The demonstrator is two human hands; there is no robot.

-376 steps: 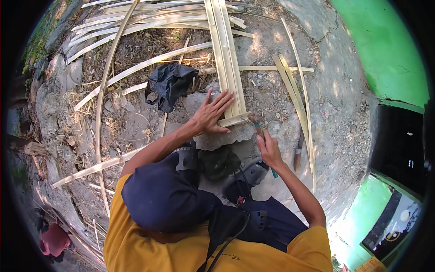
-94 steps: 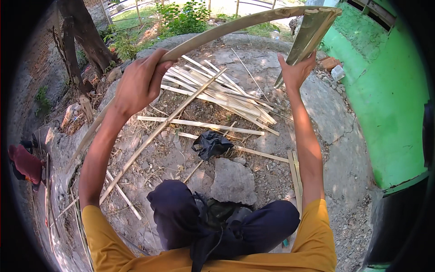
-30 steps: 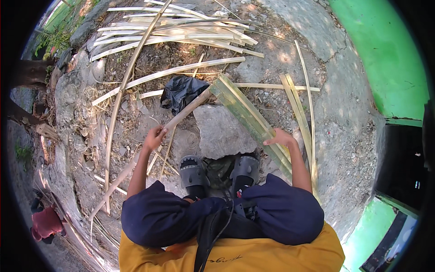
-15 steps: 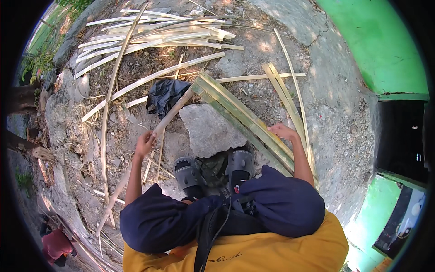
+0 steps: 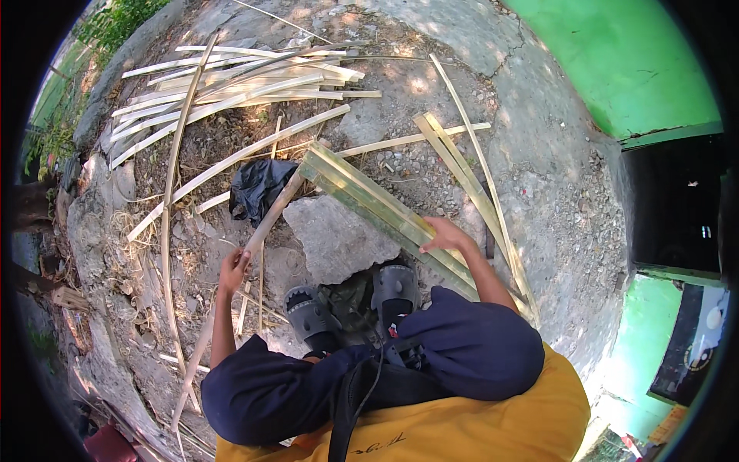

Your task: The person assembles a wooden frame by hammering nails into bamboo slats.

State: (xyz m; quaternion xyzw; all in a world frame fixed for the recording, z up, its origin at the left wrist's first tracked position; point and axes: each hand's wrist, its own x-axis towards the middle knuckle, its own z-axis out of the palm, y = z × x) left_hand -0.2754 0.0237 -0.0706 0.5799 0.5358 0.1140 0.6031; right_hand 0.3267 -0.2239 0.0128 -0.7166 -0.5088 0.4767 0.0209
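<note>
Smooth bamboo slats [image 5: 362, 195], rough matt stone [image 5: 339, 239], glossy plastic bag [image 5: 258, 185]

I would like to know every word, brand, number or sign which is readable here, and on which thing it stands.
Yellow shirt: small, slanted dark script; I do not copy it out.
Dark panel at right: pale markings and a round emblem, too small and blurred to read.
Green bamboo piece touched by the right hand: no lettering visible.

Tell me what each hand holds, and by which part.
Left hand: long pale strip, partway along it. Right hand: green bamboo pieces, by the right edge, partway along.
</note>
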